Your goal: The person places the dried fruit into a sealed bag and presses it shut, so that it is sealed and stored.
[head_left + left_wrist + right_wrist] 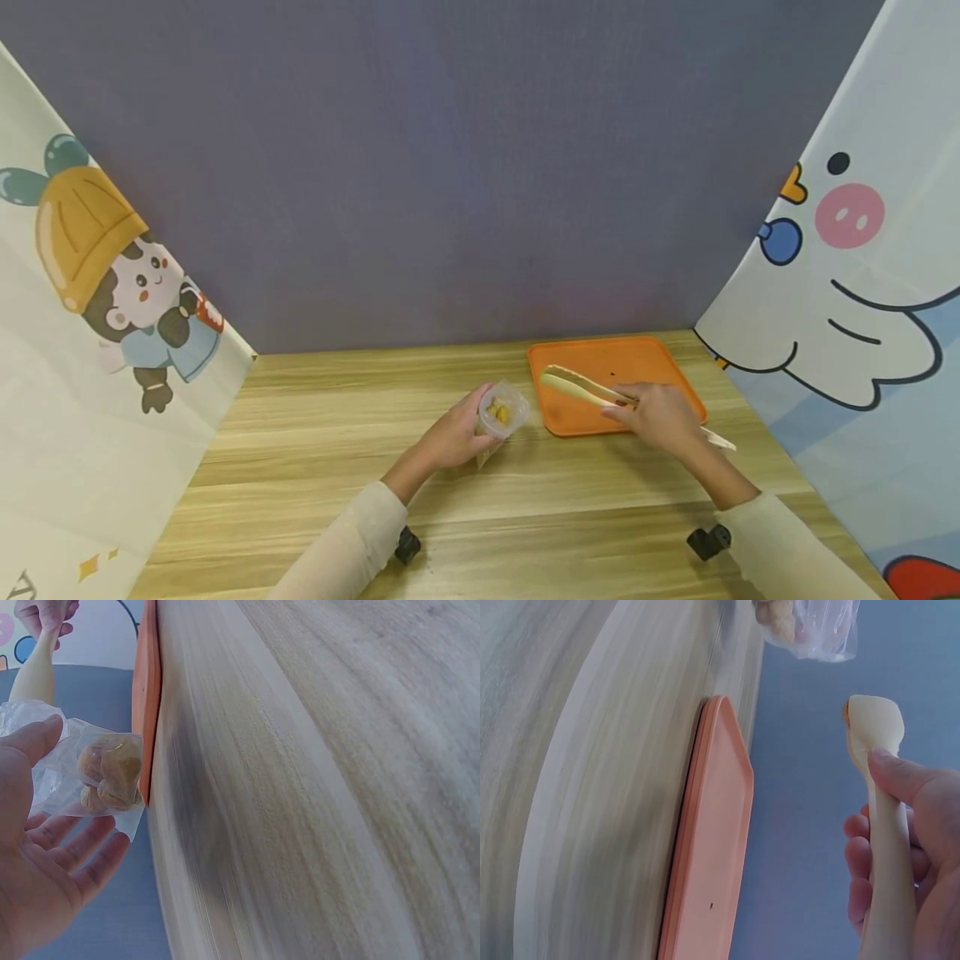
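My left hand (452, 432) holds a clear plastic bag (517, 398) by its upper part, its mouth facing up. Several round, golden-brown pieces (112, 765) lie in the bottom of the bag, clear of the table in the left wrist view. To the right, my right hand (663, 417) grips cream-coloured tongs (573, 386) around the middle, over the orange tray (615, 358). The tong heads point toward the bag and stand apart from it. In the right wrist view a small orange-brown bit (846, 712) shows at the edge of the tong heads.
The orange tray lies flat at the back right of the wood-grain table (330, 442), with one small dark speck (612, 374) on it. A grey wall (465, 183) rises behind the table. Printed cartoon panels stand on the left and right.
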The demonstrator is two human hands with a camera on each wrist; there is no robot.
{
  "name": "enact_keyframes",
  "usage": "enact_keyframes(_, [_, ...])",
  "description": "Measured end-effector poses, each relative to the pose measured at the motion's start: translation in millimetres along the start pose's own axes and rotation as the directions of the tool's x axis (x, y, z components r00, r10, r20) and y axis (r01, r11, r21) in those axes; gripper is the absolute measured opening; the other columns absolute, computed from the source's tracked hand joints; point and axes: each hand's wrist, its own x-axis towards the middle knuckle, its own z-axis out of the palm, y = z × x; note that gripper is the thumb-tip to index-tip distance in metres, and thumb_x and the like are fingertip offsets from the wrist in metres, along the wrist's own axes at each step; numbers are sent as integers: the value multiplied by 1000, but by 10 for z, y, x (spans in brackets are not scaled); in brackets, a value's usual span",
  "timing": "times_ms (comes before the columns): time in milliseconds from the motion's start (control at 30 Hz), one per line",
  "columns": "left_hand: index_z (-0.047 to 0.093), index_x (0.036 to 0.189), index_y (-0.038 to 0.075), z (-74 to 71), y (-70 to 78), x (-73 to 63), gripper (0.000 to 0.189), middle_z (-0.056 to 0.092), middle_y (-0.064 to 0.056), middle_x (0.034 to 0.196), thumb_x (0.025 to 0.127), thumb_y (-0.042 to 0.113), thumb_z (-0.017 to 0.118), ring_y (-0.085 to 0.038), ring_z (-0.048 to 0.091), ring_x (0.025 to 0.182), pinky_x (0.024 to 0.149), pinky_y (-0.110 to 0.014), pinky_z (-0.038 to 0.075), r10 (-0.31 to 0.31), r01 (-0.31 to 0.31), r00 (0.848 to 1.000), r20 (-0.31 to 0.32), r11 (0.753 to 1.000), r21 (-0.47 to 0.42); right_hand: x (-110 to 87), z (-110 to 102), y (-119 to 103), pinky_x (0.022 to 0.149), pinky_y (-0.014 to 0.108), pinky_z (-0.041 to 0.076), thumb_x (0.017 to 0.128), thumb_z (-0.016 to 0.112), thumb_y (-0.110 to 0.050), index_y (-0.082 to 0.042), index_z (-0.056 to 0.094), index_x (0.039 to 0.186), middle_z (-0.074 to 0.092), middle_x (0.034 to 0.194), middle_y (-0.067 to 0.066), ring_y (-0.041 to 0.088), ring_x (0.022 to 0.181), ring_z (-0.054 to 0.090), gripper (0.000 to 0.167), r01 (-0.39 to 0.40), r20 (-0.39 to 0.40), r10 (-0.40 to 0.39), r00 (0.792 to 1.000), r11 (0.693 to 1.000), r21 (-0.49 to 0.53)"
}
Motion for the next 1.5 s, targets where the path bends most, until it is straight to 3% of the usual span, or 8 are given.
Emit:
enact_keyframes(267, [23, 161, 7, -19, -5, -27, 88, 45, -14, 156, 94, 31, 74, -31, 51, 139, 112, -48, 48, 4, -4, 1000, 7, 1000, -6, -22, 46, -124, 65, 36, 57, 81, 83, -41, -9, 78, 116, 78, 110, 15, 25, 82, 74, 47, 81, -24, -82, 996, 996, -48])
enact_keyframes(367, [22, 161, 7, -17, -12, -29, 88, 45, -13, 156, 94, 32, 74, -31, 50, 139, 112, -48, 47, -1, 1, 1000, 12, 1000, -1, -29, 53, -178, 60, 30, 53, 81, 84, -37, -9, 79, 115, 78, 110, 14, 15, 69, 69, 44, 104, -25, -105, 994, 994, -42])
enact_keyframes(500, [22, 160, 5, -22, -12, -34, 88, 48, -14, 152, 95, 31, 74, -29, 53, 135, 109, -47, 50, 0, 1, 1000, 14, 1000, -5, -37, 56, -253, 53, 21, 40, 81, 84, -36, -9, 79, 115, 79, 107, 13, 1, 55, 49, 44, 124, -24, -125, 992, 992, -30])
enact_keyframes(733, [23, 160, 6, -19, -14, -29, 86, 51, -12, 148, 95, 30, 74, -25, 57, 128, 104, -43, 53, -1, 1, 1000, 14, 1000, -7, -16, 96, -341, 57, 21, 45, 81, 83, -39, -11, 79, 114, 79, 105, 9, -2, 60, 50, 43, 166, -19, -166, 986, 985, -38])
enact_keyframes(1067, [21, 161, 7, -27, -3, -25, 87, 48, -12, 151, 95, 30, 73, -26, 56, 131, 107, -43, 51, -15, 15, 1000, 27, 1000, -21, 12, 121, -432, 65, 31, 56, 83, 81, -44, -12, 78, 118, 78, 112, 12, 7, 67, 65, 48, 142, 12, -142, 990, 990, -20])
enact_keyframes(1167, [21, 161, 6, -22, -4, -26, 87, 47, -12, 153, 95, 30, 73, -27, 54, 134, 109, -44, 50, -11, 12, 1000, 25, 1000, -22, 6, 125, -438, 58, 25, 50, 82, 81, -46, -11, 76, 121, 77, 115, 13, 5, 56, 57, 53, 117, 27, -117, 993, 993, 10])
enact_keyframes(1267, [22, 161, 6, -14, -7, -27, 87, 48, -12, 152, 95, 29, 74, -27, 55, 133, 109, -44, 50, -10, 11, 1000, 18, 1000, -28, 3, 121, -441, 50, 20, 37, 82, 81, -47, -10, 75, 124, 77, 116, 13, 1, 47, 39, 56, 86, 46, -89, 995, 995, 52])
enact_keyframes(1500, [25, 160, 7, -9, -1, -19, 86, 50, -13, 151, 93, 29, 75, -27, 56, 130, 106, -47, 51, -24, 24, 1000, 2, 999, -45, -9, 97, -402, 49, 21, 37, 85, 80, -44, -7, 70, 130, 78, 109, 9, 4, 55, 47, 58, 13, 72, -22, 997, 992, 124])
